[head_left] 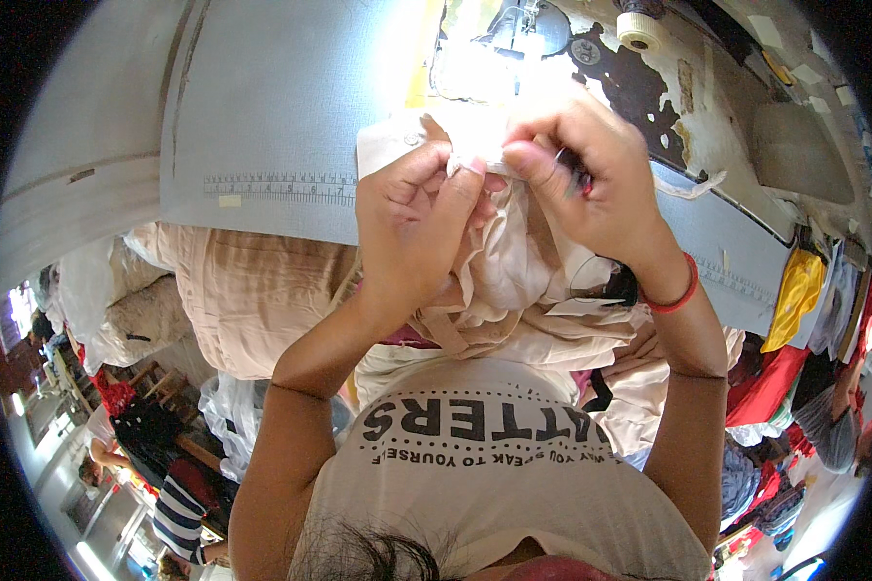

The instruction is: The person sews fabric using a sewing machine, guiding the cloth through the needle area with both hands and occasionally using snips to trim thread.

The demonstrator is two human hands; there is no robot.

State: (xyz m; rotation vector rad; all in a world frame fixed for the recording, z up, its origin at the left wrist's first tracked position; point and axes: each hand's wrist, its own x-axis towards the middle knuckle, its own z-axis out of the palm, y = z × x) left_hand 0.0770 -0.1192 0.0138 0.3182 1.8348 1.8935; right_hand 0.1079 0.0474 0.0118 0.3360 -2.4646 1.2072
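Observation:
My left hand [412, 218] is closed, its thumb and fingers pinching the edge of a gathered piece of pale cream cloth [499, 237]. Close beside it, the thumb and forefinger of my right hand [591, 174] press together at the same cloth edge. Tucked in the curled fingers of that hand is a small dark tool [574, 169], mostly hidden, its kind unclear. The cloth hangs from both hands toward my lap. Just beyond my fingers stands the brightly lit needle area of a sewing machine [528, 39], partly washed out by glare.
A light blue-grey sewing table [271, 116] with a printed ruler strip spreads to the left. Heaped beige cloth [252, 300] lies across my lap and along the table's front edge. A yellow cloth [794, 295] hangs at the right. Another person in striped clothing [179, 513] is at lower left.

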